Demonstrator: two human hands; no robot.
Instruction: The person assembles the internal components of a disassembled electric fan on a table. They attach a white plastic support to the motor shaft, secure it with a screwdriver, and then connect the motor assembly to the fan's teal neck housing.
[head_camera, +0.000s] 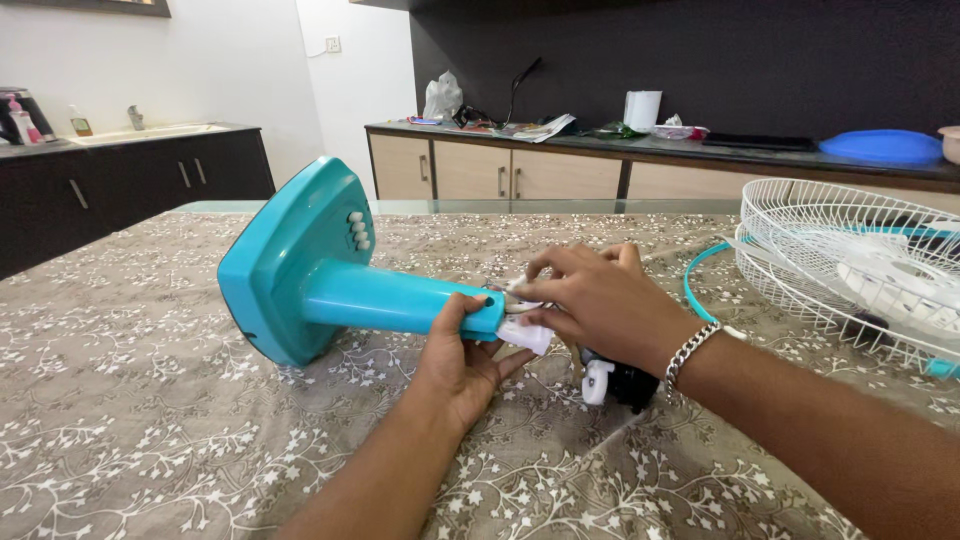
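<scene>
Here, the left hand (462, 362) has a closed grip around the teal stand (330, 285) lying at the desk's (130, 400) centre. The right hand (600, 300) pinches a white part (527, 335) at its end. A motor (625, 380) lies just beneath; a white grille (850, 260) sits at three o'clock.

White plastic bag (442, 97), knotted, crumpled: far counter, left end. Flat printed packets or papers (540, 128), mixed colours: far counter, just right of bag. Shallow wrapped pack (678, 131), pinkish-white: far counter, right of white roll (642, 110). Small bottles with labels, pink one (22, 122), green-yellow one (79, 123): far left, beside sink (150, 132). No screens or signs visible.
</scene>
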